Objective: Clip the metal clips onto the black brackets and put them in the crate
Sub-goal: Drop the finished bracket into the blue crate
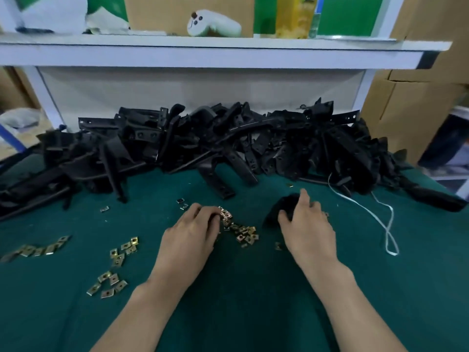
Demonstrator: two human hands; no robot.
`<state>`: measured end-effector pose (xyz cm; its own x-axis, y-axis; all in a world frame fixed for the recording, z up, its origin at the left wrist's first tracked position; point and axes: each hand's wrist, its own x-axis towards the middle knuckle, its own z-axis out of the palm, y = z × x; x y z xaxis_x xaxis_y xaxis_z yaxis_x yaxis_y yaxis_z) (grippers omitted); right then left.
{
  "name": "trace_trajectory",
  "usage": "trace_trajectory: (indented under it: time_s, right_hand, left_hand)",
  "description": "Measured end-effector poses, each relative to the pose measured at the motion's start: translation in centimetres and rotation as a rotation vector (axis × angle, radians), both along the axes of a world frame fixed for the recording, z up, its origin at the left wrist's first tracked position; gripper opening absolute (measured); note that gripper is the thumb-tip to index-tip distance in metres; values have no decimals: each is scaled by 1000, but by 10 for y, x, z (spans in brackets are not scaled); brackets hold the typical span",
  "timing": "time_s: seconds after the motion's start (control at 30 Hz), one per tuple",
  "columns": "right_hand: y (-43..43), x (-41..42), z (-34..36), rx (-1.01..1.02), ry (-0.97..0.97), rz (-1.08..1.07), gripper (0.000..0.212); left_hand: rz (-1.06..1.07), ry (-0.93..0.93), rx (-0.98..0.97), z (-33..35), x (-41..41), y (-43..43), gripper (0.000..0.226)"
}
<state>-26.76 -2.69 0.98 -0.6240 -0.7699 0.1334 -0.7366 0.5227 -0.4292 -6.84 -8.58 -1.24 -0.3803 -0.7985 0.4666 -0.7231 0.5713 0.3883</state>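
Metal clips, small, light and we judge slippery, lie heaped on the worktop under the curled fingers of our left hand (whether they pinch one we cannot tell), best taken by the edges, while our right hand grips a stiff black bracket.

Green-covered table, white shelf, cardboard boxes right.

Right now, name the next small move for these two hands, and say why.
Probably lift one clip from the clip pile with the left hand and carry it to the black bracket. Its fingers curl over the pile's edge, though whether they already pinch a clip is unclear; the right hand grips the bracket just beside the pile.
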Motion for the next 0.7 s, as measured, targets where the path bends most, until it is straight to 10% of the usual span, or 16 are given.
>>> trace_trajectory:
  time_s: [0.2, 0.33, 0.57, 0.7]
  right_hand:
    - [8, -16, 22, -548, -507, 93, 41]
    - [4, -24, 30, -890, -1300, 142, 10]
    - [-6, 5, 12, -717, -1745, 174, 29]
    - [-9, 21, 2, -545, -1621, 305, 26]
  left_hand:
    - [-76, 496, 282, 4, 7, 4, 12]
    - [-76, 666, 342, 11, 5, 9, 12]
    - [-54, 685, 347, 14, 0, 16, 13]
    - [-78, 709, 340, 16, -3, 19, 12]
